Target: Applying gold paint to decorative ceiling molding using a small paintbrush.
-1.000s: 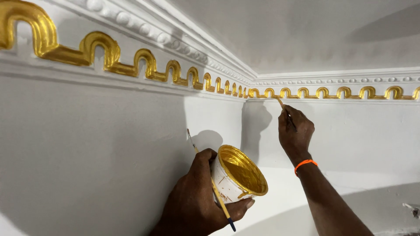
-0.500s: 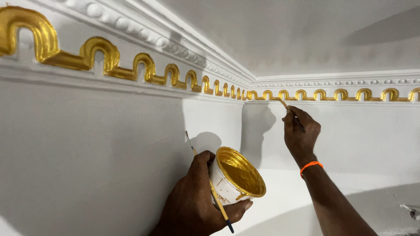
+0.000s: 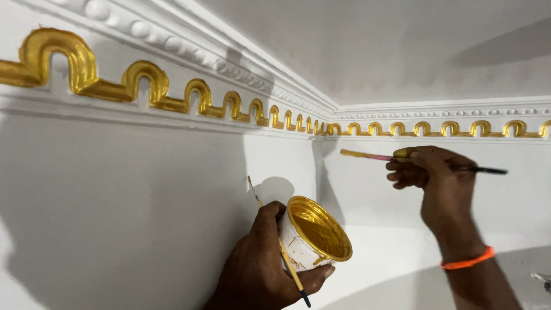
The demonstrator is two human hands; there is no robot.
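My left hand point(image 3: 261, 270) grips a small white pot point(image 3: 313, 235) whose inside is coated with gold paint, and a thin spare brush point(image 3: 281, 247) is pinched against the pot's side. My right hand point(image 3: 433, 175), with an orange band point(image 3: 468, 261) at the wrist, holds a slim paintbrush point(image 3: 367, 155) level, its tip pointing left, away from the wall. A gold wave moulding point(image 3: 229, 103) runs along the white cornice on both walls, meeting at the corner.
White walls meet at a corner point(image 3: 324, 172) ahead. A beaded white cornice point(image 3: 189, 51) and the ceiling point(image 3: 373, 46) lie just above the gold band. A pale curved surface point(image 3: 402, 287) sits low on the right.
My right hand has drawn the brush down and away from the gold moulding, turning it from upright to level. The view has shifted slightly right. The pot stays in my left hand.
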